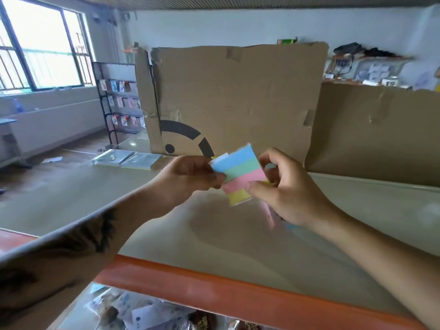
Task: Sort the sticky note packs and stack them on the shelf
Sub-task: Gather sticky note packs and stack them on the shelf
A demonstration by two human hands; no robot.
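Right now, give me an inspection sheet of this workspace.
Surface: pale shelf top with an orange front edge.
Job's things: striped sticky note pack held in the air above the shelf; two wrapped packs lying at the far left.
Clutter: bagged items below the front edge.
Grippers: left hand and right hand both pinch the striped pack.
Cables: nothing seen.
Surroundings: cardboard sheets standing behind, display rack, window.

Single head-worn view, facing forward and down, close over the shelf (71,201) (wide-angle)
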